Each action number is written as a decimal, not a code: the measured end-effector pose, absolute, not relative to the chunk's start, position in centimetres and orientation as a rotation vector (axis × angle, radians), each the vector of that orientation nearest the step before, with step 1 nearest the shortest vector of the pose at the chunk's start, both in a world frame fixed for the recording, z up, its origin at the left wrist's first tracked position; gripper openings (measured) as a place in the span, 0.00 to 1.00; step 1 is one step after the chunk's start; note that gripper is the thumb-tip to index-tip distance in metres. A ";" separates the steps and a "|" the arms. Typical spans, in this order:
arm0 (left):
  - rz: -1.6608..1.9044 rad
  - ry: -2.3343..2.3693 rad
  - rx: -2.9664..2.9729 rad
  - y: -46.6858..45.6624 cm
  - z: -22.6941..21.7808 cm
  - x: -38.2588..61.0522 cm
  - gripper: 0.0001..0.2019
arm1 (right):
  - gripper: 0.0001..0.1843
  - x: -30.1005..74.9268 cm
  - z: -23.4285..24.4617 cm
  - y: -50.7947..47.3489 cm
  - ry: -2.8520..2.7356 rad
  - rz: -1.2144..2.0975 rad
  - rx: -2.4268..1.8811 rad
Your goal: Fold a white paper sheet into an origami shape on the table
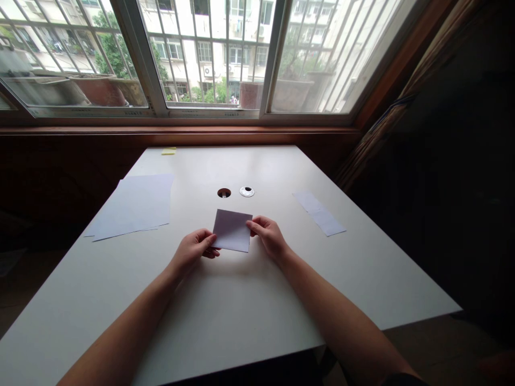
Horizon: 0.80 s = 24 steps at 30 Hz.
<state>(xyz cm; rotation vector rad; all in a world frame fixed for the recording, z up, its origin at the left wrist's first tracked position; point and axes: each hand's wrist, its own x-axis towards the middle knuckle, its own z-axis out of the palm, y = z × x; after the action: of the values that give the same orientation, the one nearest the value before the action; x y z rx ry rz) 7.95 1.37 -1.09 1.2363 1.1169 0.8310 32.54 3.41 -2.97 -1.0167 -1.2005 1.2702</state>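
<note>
A small squarish piece of white paper (232,230) is held up above the table, in shade on the side facing me. My left hand (197,244) pinches its lower left edge, thumb in front and fingers behind. At the upper right edge, my right hand (267,231) grips it between thumb and fingers. Whether the paper is folded or a single layer, I cannot tell. Both forearms reach in from the bottom of the view.
The white table (225,316) carries several large paper sheets (140,203) at left and a creased paper strip (319,214) at right. A round hole (224,193) lies beside its loose cover (247,191). Yellow sticky notes (168,151) sit near the far edge, before a barred window (213,59).
</note>
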 end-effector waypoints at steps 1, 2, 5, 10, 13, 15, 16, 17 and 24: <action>0.833 1.102 1.231 1.3 -1.0 7.9 0.18 | 0.14 32.6 -3.0 3.4 -1.200 1.270 -1.016; 0.838 1.089 1.226 1.3 -0.9 7.8 0.18 | 0.14 32.6 -3.0 3.4 -1.201 1.271 -1.014; 0.856 1.062 1.222 1.2 -0.9 7.6 0.16 | 0.14 32.7 -2.9 3.4 -1.214 1.282 -1.010; 0.869 1.031 1.260 1.1 -1.0 7.7 0.17 | 0.14 32.9 -2.6 3.2 -1.297 1.357 -1.000; 0.860 1.033 1.252 1.1 -1.3 7.9 0.18 | 0.15 32.7 -2.6 3.2 -1.390 1.411 -1.005; 0.872 1.035 1.222 1.1 -1.5 7.8 0.19 | 0.15 32.5 -2.5 3.1 -1.415 1.427 -0.999; 0.887 1.033 1.204 1.2 -1.7 7.8 0.19 | 0.15 32.5 -2.5 3.1 -1.411 1.431 -0.992; 0.904 1.028 1.185 1.3 -1.9 7.7 0.19 | 0.15 32.5 -2.5 3.1 -1.395 1.438 -0.982; 0.973 1.038 1.118 1.7 -2.5 7.4 0.20 | 0.15 32.7 -2.4 3.1 -1.239 1.514 -0.951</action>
<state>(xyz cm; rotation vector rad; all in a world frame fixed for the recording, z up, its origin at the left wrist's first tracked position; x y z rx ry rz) 7.37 1.68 -2.45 1.1182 1.0383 0.9730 32.74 3.05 -2.44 -0.9509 -1.2395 1.5141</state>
